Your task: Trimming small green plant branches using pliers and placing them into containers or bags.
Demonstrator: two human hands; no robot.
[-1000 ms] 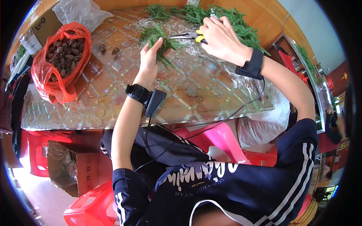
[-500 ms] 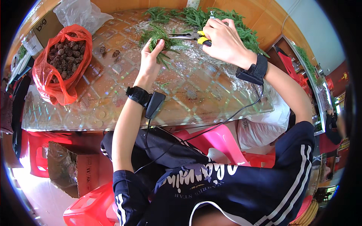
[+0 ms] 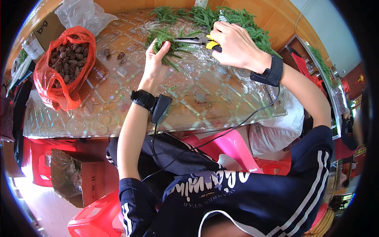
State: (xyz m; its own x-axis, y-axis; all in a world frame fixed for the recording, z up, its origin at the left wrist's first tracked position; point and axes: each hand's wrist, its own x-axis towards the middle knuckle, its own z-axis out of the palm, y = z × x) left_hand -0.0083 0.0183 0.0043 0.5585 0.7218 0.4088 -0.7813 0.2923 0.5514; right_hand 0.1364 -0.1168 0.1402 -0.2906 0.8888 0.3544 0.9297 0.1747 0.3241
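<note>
My left hand (image 3: 156, 58) pinches a green artificial pine sprig (image 3: 172, 47) between thumb and fingers above the table. My right hand (image 3: 237, 44) is wrapped round the yellow-and-black handles of long-nose pliers (image 3: 209, 42). The jaws of the pliers point left and reach into the sprig beside my left thumb; what exactly they grip is hidden among the needles. Behind my right hand lies a heap of green pine branches (image 3: 252, 29), and a small patterned piece (image 3: 222, 16) shows just above my knuckles.
A red plastic bag (image 3: 41, 81) full of pine cones stands at the left, with two loose cones (image 3: 121, 56) near it. Clear plastic (image 3: 85, 15) and a cardboard box (image 3: 49, 29) are behind. White flakes cover part of the glass-topped table (image 3: 177, 106). A cable runs from my right wrist.
My right hand has shifted slightly and turned, and the pliers have moved a little left, their jaws deeper at the sprig. My left hand has stayed almost in place.
</note>
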